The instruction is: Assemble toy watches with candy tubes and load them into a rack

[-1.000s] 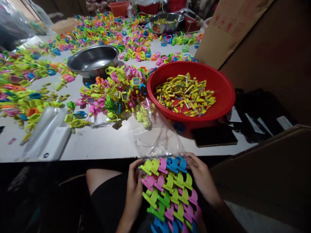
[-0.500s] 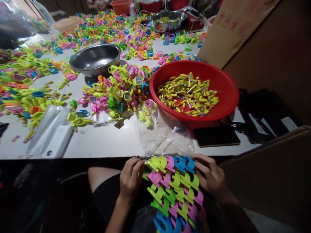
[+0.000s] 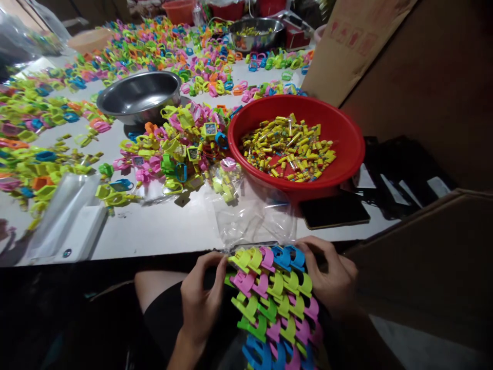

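Rows of toy watches (image 3: 275, 303) in yellow, pink, green and blue lie packed together over my lap. A clear plastic bag (image 3: 254, 221) runs from their top row up onto the table's edge. At the left corner of that row, my left hand (image 3: 204, 288) pinches the bag's edge between thumb and fingers. The opposite corner is pinched by my right hand (image 3: 331, 272), its fingertips partly hidden beside the blue watches. How far the bag covers the rows, I cannot tell.
A red basin (image 3: 354, 149) holds small yellow tubes; a dark phone (image 3: 335, 210) lies below it. Beside the basin is a heap of toy watches (image 3: 181, 149), with a steel bowl (image 3: 138, 97) behind. A white box (image 3: 82, 231) sits at left, cardboard (image 3: 416, 67) at right.
The view has shifted slightly, so the table things appear further left. My left hand's thumb and fingers are more arched; both hands stay at the top corners of the rows.
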`<state>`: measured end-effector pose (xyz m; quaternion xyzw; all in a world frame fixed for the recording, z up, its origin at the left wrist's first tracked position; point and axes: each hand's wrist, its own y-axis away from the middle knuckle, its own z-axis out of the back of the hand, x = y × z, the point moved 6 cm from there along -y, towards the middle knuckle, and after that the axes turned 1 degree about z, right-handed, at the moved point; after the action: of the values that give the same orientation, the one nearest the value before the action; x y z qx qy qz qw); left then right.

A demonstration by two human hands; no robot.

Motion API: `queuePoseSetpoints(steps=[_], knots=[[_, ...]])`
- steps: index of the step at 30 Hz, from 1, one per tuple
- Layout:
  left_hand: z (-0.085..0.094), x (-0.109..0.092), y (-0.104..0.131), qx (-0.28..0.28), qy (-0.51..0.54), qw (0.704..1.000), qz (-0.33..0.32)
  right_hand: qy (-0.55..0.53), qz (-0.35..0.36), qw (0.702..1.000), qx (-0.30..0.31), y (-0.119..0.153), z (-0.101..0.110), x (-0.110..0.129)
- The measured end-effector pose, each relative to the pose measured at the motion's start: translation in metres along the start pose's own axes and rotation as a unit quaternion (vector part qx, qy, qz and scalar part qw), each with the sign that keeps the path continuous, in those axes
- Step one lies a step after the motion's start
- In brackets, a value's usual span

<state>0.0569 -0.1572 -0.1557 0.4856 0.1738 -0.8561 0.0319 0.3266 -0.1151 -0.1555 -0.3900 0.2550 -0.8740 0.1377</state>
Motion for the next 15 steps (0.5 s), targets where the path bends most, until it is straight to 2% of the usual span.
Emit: queuePoseSetpoints(steps=[4, 7, 12, 15], knots=[[0.010, -0.028, 0.016, -0.045, -0.049, 0.986, -0.151, 0.024, 0.005, 0.999, -0.046, 0.021, 0.016, 0.010], [0.010, -0.032, 0.040, -0.039, -0.044, 0.970, -0.236, 0.009, -0.006, 0.998, -0.059, 0.036, 0.026, 0.014], [0.015, -0.009, 0.082, 0.047, -0.032, 0.958, -0.281, -0.073, 0.002, 0.997, -0.019, 0.056, 0.031, 0.007], [0.023, 0.002, 0.099, 0.097, -0.015, 0.970, -0.222, -0.114, 0.019, 0.993, -0.007, 0.073, 0.035, 0.009]])
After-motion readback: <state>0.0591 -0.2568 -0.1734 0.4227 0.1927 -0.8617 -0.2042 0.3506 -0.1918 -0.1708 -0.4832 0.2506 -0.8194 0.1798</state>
